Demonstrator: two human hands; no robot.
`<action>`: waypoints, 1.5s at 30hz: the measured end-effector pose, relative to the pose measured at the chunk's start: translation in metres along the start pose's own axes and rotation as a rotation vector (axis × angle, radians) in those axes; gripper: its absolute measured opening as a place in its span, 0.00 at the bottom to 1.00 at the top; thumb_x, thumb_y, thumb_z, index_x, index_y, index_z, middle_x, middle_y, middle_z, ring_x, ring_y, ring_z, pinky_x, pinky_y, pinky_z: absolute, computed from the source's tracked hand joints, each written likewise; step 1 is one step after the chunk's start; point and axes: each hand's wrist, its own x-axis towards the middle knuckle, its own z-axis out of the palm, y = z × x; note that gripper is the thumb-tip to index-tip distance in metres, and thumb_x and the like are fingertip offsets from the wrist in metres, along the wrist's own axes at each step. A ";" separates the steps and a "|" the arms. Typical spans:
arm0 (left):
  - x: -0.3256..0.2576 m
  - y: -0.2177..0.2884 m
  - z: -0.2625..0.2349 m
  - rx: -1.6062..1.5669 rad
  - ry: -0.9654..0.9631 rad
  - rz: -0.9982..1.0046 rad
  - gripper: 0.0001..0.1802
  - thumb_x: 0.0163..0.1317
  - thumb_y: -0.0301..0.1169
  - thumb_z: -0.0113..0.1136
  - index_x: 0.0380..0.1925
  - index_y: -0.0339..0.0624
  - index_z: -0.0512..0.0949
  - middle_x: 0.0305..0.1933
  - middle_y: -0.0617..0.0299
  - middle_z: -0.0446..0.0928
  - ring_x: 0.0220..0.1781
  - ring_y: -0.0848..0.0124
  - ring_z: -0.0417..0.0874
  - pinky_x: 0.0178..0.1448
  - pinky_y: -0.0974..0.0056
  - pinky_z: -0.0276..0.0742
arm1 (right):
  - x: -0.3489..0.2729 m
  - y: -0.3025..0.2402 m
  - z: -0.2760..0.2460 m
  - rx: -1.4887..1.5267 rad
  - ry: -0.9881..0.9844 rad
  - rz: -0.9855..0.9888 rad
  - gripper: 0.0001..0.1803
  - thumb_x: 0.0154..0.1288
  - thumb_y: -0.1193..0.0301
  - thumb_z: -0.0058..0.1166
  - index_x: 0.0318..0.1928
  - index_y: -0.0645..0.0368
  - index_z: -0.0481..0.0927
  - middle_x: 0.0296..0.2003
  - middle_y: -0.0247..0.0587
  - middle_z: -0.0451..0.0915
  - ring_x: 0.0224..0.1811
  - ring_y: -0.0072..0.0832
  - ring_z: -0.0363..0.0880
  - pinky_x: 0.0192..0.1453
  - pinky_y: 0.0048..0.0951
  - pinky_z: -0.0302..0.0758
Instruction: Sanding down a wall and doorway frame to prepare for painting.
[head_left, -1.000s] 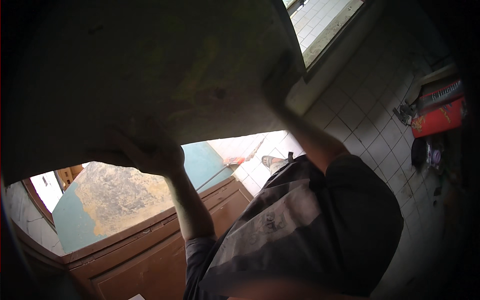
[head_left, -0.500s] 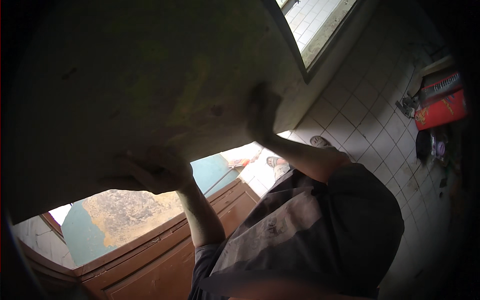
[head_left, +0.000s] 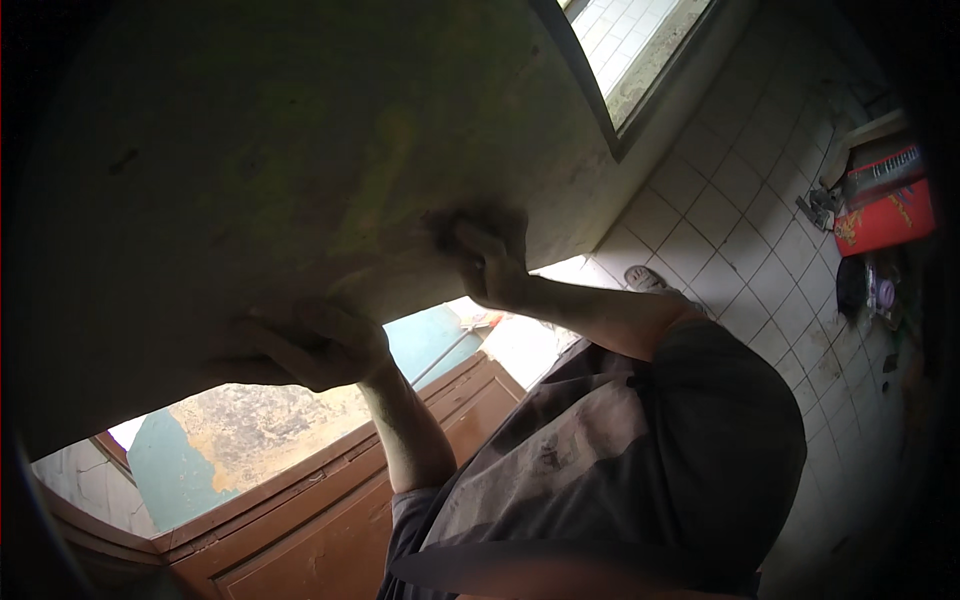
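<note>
A broad, dim wall-like surface [head_left: 230, 190], stained with yellowish and dark patches, fills the upper left. My left hand [head_left: 325, 345] lies flat against it near its lower edge, fingers stretched out and apart. Farther right, my right hand [head_left: 495, 260] presses on the same surface with its fingers bent together. Around those fingertips is a dark patch; whether it is a small held thing or only shadow, I cannot make out.
A framed opening [head_left: 640, 65] shows pale tiles at the upper right. On the tiled floor [head_left: 715, 215] to the right are a red box [head_left: 885, 218] and several small items. A brown wooden panelled door or cabinet [head_left: 300, 545] stands at lower left, beside a peeling blue wall [head_left: 170, 470].
My right hand has moved left and slightly down across the surface, and it is less blurred. My left hand has stayed in place.
</note>
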 end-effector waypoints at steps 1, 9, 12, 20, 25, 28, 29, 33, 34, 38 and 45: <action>-0.001 0.003 0.000 -0.062 -0.051 -0.060 0.36 0.75 0.59 0.44 0.75 0.51 0.63 0.75 0.40 0.65 0.76 0.26 0.57 0.73 0.18 0.55 | 0.023 0.005 0.005 -0.084 0.041 -0.013 0.25 0.58 0.71 0.69 0.57 0.54 0.80 0.44 0.46 0.81 0.47 0.45 0.76 0.53 0.44 0.70; 0.007 0.018 -0.011 -0.251 -0.075 -0.179 0.33 0.76 0.50 0.48 0.74 0.42 0.67 0.82 0.34 0.48 0.83 0.29 0.30 0.75 0.19 0.20 | -0.009 0.040 -0.031 0.119 -0.373 0.015 0.12 0.63 0.65 0.67 0.46 0.54 0.87 0.50 0.46 0.83 0.47 0.45 0.77 0.53 0.46 0.72; 0.002 0.021 -0.006 -0.268 -0.134 -0.183 0.32 0.75 0.48 0.50 0.72 0.39 0.69 0.81 0.29 0.44 0.82 0.27 0.28 0.73 0.17 0.20 | -0.013 0.061 -0.031 0.205 -0.417 0.043 0.10 0.63 0.70 0.65 0.45 0.56 0.87 0.44 0.46 0.85 0.41 0.45 0.80 0.49 0.45 0.75; -0.001 0.038 -0.014 -0.286 -0.153 -0.210 0.27 0.72 0.43 0.54 0.65 0.39 0.76 0.80 0.28 0.50 0.82 0.27 0.34 0.73 0.17 0.20 | 0.054 0.045 -0.010 -0.082 0.073 -0.096 0.17 0.65 0.72 0.63 0.54 0.58 0.81 0.38 0.46 0.85 0.39 0.46 0.83 0.48 0.46 0.77; -0.010 0.038 -0.008 -0.328 -0.142 -0.214 0.27 0.73 0.42 0.53 0.66 0.39 0.75 0.79 0.31 0.55 0.82 0.28 0.37 0.73 0.16 0.20 | -0.013 0.074 -0.028 0.232 -0.335 0.266 0.17 0.62 0.74 0.64 0.52 0.60 0.81 0.40 0.46 0.84 0.39 0.48 0.82 0.50 0.46 0.76; -0.020 0.034 -0.009 -0.329 -0.145 -0.224 0.27 0.73 0.42 0.53 0.66 0.39 0.75 0.79 0.33 0.56 0.82 0.28 0.36 0.73 0.17 0.21 | 0.117 0.027 -0.015 -0.132 0.141 -0.077 0.18 0.64 0.75 0.61 0.54 0.62 0.77 0.44 0.52 0.82 0.43 0.47 0.79 0.55 0.47 0.72; -0.019 0.034 -0.009 -0.313 -0.086 -0.208 0.27 0.73 0.42 0.53 0.66 0.40 0.75 0.79 0.33 0.55 0.82 0.28 0.36 0.74 0.18 0.21 | 0.149 0.018 -0.014 -0.080 0.241 -0.041 0.20 0.65 0.74 0.62 0.57 0.63 0.76 0.48 0.53 0.81 0.46 0.48 0.78 0.57 0.48 0.70; -0.016 0.039 -0.006 -0.325 -0.141 -0.211 0.27 0.72 0.41 0.55 0.67 0.40 0.75 0.79 0.33 0.55 0.82 0.27 0.33 0.75 0.19 0.22 | 0.102 0.022 0.010 -0.003 0.083 0.125 0.15 0.64 0.72 0.63 0.51 0.59 0.84 0.48 0.52 0.83 0.54 0.49 0.78 0.60 0.48 0.72; -0.015 0.042 -0.005 -0.358 -0.143 -0.232 0.27 0.72 0.40 0.56 0.67 0.40 0.75 0.80 0.33 0.55 0.83 0.28 0.33 0.75 0.20 0.23 | 0.070 0.004 0.011 0.081 -0.070 0.246 0.13 0.64 0.72 0.62 0.48 0.59 0.84 0.43 0.52 0.83 0.48 0.44 0.81 0.58 0.48 0.73; -0.020 0.032 -0.016 -0.365 -0.165 -0.216 0.27 0.71 0.38 0.57 0.67 0.39 0.74 0.80 0.33 0.54 0.83 0.28 0.32 0.75 0.21 0.24 | 0.026 0.062 -0.022 0.165 -0.235 0.458 0.07 0.65 0.72 0.60 0.28 0.57 0.86 0.31 0.40 0.84 0.40 0.33 0.84 0.43 0.33 0.79; -0.019 0.037 -0.001 -0.349 -0.129 -0.174 0.28 0.74 0.43 0.53 0.69 0.41 0.72 0.80 0.33 0.54 0.82 0.27 0.36 0.76 0.22 0.26 | 0.033 0.150 -0.024 -0.466 0.519 0.736 0.15 0.78 0.66 0.48 0.49 0.68 0.74 0.43 0.50 0.77 0.48 0.47 0.76 0.59 0.46 0.72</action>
